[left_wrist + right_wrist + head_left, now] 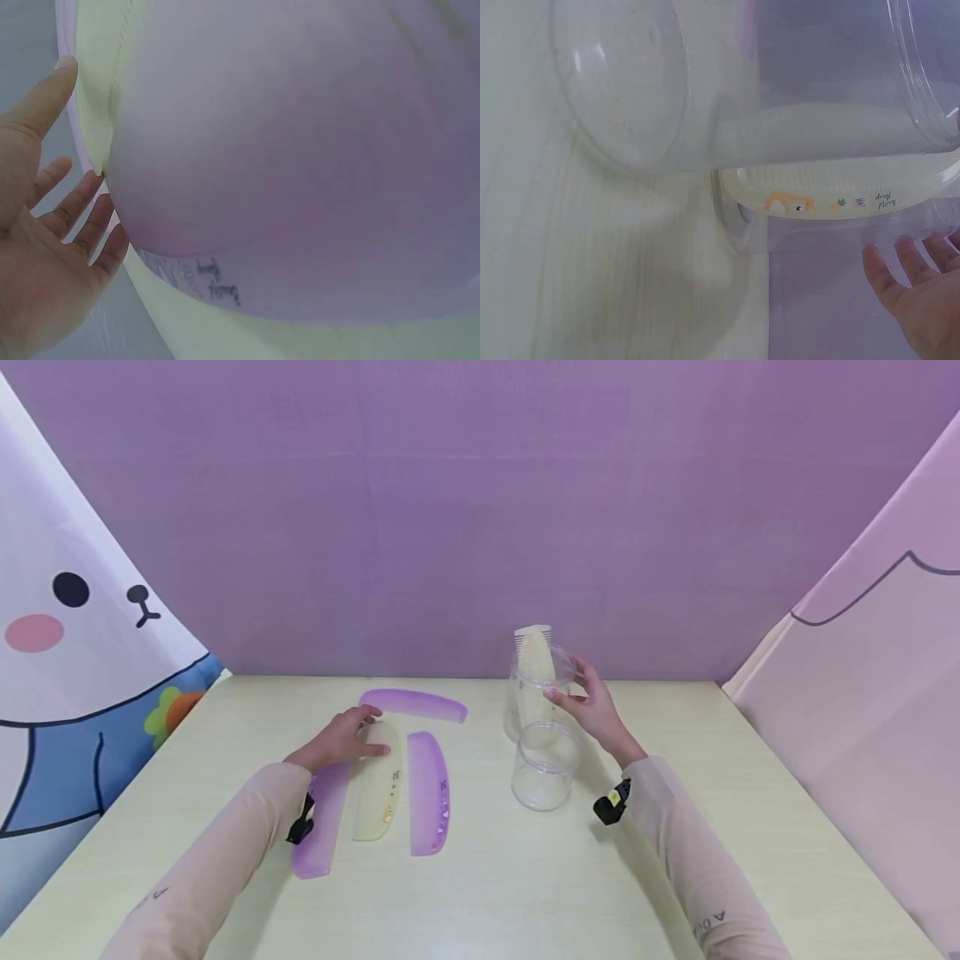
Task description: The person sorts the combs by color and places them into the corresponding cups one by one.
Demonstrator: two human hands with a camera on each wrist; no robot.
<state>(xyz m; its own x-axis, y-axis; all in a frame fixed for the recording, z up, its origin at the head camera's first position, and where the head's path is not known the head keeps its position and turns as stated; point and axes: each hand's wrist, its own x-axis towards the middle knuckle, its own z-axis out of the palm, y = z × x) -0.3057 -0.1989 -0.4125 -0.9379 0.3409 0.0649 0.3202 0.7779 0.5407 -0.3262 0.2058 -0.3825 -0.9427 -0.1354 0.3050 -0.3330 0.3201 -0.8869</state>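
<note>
Three purple combs (429, 797), two clear jars (546, 787); one cream comb (381, 789) under left hand (339, 740).

Taller clear jar (510, 710): I see it upright, a cream comb (535, 653) inside protruding above the rim.
Loose cream comb (377, 802): I see it flat, left of the jar.

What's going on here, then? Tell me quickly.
Someone's left hand touches a cream comb lying on the table, with three purple combs around it. The right hand holds the rear clear jar, where a second cream comb stands. The front clear jar looks empty.
</note>
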